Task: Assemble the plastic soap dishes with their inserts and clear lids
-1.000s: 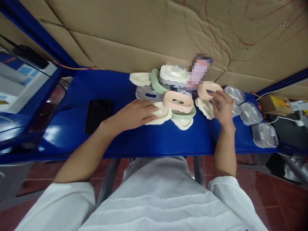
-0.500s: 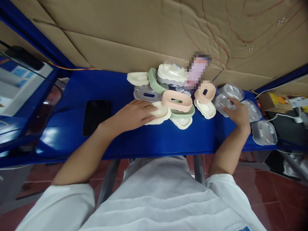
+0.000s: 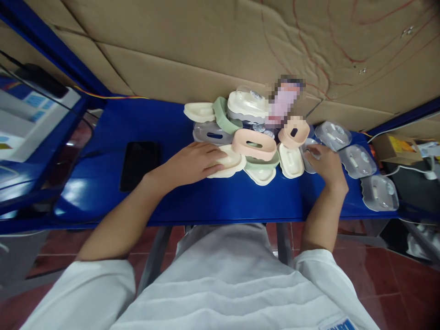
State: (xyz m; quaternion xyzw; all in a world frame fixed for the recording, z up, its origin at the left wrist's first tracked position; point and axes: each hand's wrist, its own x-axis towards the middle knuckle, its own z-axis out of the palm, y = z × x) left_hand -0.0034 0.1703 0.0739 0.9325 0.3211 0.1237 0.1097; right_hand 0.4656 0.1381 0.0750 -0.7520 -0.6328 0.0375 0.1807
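Note:
My left hand is on the left end of a cream soap-dish tray, fingers and thumb closed over its edge. My right hand has its fingers bent onto a clear plastic lid, mostly hidden under them. Left of that lid lies another cream tray, touching or nearly touching it. Behind this tray is a peach oval ring with a slot. Between my hands are a second peach ring and a green piece above a cream tray.
Several clear lids, one of them here, lie at the right. Grey, green and cream parts are heaped at the back. A black phone lies left on the blue table. A cardboard box stands far right.
My right hand has moved left with the clear lid under its fingers. The cream tray beside it has shifted left and turned. My left hand stays on its tray.

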